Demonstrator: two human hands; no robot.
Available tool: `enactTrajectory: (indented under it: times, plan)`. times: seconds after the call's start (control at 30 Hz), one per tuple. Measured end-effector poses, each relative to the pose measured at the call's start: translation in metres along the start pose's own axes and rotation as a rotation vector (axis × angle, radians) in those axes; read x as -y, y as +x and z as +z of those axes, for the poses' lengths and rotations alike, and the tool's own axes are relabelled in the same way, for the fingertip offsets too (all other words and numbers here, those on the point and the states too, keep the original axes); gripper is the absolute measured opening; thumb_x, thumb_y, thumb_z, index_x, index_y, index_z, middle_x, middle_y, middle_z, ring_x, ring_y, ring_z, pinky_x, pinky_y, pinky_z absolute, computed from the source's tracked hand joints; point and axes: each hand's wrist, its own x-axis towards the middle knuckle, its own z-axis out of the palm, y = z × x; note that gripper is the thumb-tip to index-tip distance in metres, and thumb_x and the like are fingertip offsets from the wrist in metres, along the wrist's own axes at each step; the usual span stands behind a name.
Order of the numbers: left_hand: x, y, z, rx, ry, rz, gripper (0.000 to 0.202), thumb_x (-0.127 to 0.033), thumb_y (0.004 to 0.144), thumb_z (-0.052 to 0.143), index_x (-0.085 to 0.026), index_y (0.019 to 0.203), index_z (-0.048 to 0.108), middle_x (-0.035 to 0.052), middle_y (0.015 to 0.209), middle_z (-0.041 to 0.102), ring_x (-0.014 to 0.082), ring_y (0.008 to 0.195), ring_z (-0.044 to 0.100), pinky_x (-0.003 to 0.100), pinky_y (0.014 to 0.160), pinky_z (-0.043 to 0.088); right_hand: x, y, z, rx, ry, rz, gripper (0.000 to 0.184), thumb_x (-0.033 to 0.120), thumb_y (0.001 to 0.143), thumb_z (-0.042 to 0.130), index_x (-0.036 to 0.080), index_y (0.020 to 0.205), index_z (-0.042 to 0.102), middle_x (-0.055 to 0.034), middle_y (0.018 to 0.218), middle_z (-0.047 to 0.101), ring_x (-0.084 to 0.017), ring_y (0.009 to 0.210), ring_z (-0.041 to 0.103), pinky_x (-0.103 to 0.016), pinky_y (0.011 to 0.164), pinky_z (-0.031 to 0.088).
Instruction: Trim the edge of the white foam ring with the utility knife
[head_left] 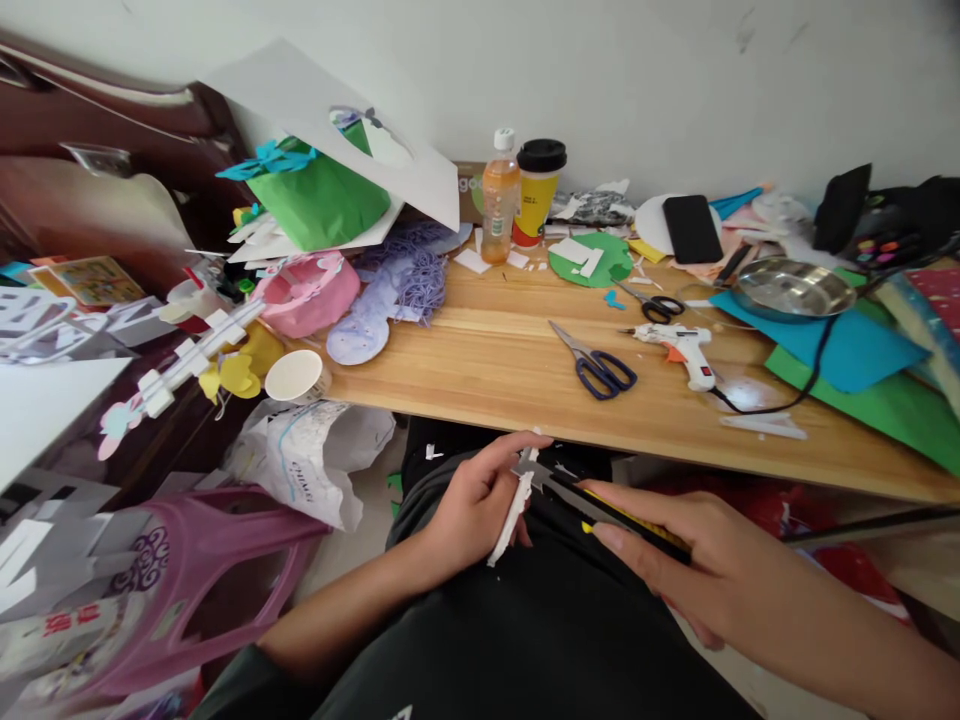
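Note:
My left hand [480, 500] is closed around a thin white foam strip [511, 515], held over my lap below the table edge. In my right hand [694, 560] is a yellow and black utility knife [600, 510]. Its blade tip touches the upper end of the strip. Both hands are in front of my dark clothing, just under the wooden table [510, 370].
On the table lie blue-handled scissors [598, 365], black scissors [651, 305], a white glue gun [679, 348] with a black cord, a steel bowl [791, 290], a phone [691, 228], a juice bottle [499, 198], a yellow cup [537, 192] and coloured foam sheets. Paper crafts and bags crowd the left side.

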Motion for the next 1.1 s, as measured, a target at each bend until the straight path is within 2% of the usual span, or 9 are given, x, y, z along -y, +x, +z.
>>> enactTrajectory:
  times: [0.23, 0.37, 0.5, 0.6, 0.77, 0.9, 1.1]
  plan:
    - [-0.005, 0.002, 0.000, 0.033, -0.041, -0.042, 0.039, -0.039, 0.099, 0.054, -0.023, 0.134, 0.059, -0.0061, 0.060, 0.050, 0.0070, 0.038, 0.049, 0.023, 0.045, 0.055, 0.009, 0.008, 0.000, -0.032, -0.019, -0.034, 0.053, 0.056, 0.097, 0.051, 0.029, 0.142, 0.062, 0.0001, 0.056, 0.066, -0.021, 0.055, 0.067, -0.028, 0.049, 0.052]
    - [-0.003, 0.002, 0.000, -0.003, -0.060, -0.029, 0.038, -0.041, 0.099, 0.054, -0.023, 0.132, 0.059, -0.0057, 0.061, 0.051, 0.0072, 0.037, 0.048, 0.022, 0.041, 0.052, 0.004, 0.005, -0.001, 0.006, -0.008, -0.023, 0.055, 0.055, 0.098, 0.050, 0.030, 0.147, 0.056, 0.0020, 0.053, 0.064, -0.018, 0.047, 0.062, -0.027, 0.047, 0.050]
    - [-0.003, 0.001, 0.000, -0.004, -0.070, -0.028, 0.036, -0.039, 0.099, 0.054, -0.023, 0.131, 0.059, -0.0060, 0.061, 0.052, 0.0069, 0.036, 0.047, 0.022, 0.041, 0.051, -0.004, 0.001, -0.001, 0.039, 0.013, 0.010, 0.056, 0.056, 0.099, 0.050, 0.030, 0.148, 0.054, 0.0012, 0.058, 0.066, -0.015, 0.039, 0.055, -0.026, 0.040, 0.045]
    - [-0.007, 0.001, 0.001, 0.001, -0.081, -0.030, 0.037, -0.038, 0.098, 0.054, -0.022, 0.132, 0.058, -0.0070, 0.059, 0.050, 0.0067, 0.036, 0.046, 0.023, 0.042, 0.053, -0.004, 0.001, 0.000, 0.048, 0.010, 0.029, 0.057, 0.057, 0.099, 0.049, 0.029, 0.149, 0.054, 0.0018, 0.054, 0.063, -0.014, 0.037, 0.054, -0.026, 0.038, 0.043]
    - [-0.012, 0.002, 0.002, 0.032, -0.054, -0.034, 0.037, -0.034, 0.096, 0.058, -0.022, 0.132, 0.058, -0.0082, 0.058, 0.049, 0.0061, 0.037, 0.047, 0.023, 0.046, 0.056, 0.008, 0.007, 0.000, 0.015, -0.011, -0.009, 0.054, 0.056, 0.098, 0.050, 0.030, 0.145, 0.059, -0.0002, 0.063, 0.069, -0.017, 0.050, 0.064, -0.026, 0.047, 0.051]
    - [-0.012, 0.003, 0.001, 0.011, -0.075, -0.035, 0.038, -0.038, 0.096, 0.058, -0.022, 0.131, 0.057, -0.0074, 0.062, 0.051, 0.0060, 0.036, 0.048, 0.022, 0.041, 0.053, 0.013, 0.009, -0.002, 0.007, -0.017, -0.034, 0.051, 0.055, 0.098, 0.051, 0.031, 0.142, 0.062, 0.0000, 0.067, 0.072, -0.019, 0.061, 0.069, -0.027, 0.055, 0.055]
    - [-0.009, 0.001, 0.001, -0.010, -0.114, -0.035, 0.040, -0.042, 0.095, 0.059, -0.020, 0.129, 0.057, -0.0062, 0.061, 0.054, 0.0065, 0.034, 0.048, 0.021, 0.038, 0.050, 0.003, 0.003, 0.000, 0.040, -0.006, 0.001, 0.053, 0.054, 0.098, 0.051, 0.031, 0.145, 0.057, -0.0006, 0.071, 0.074, -0.018, 0.058, 0.068, -0.026, 0.050, 0.053]
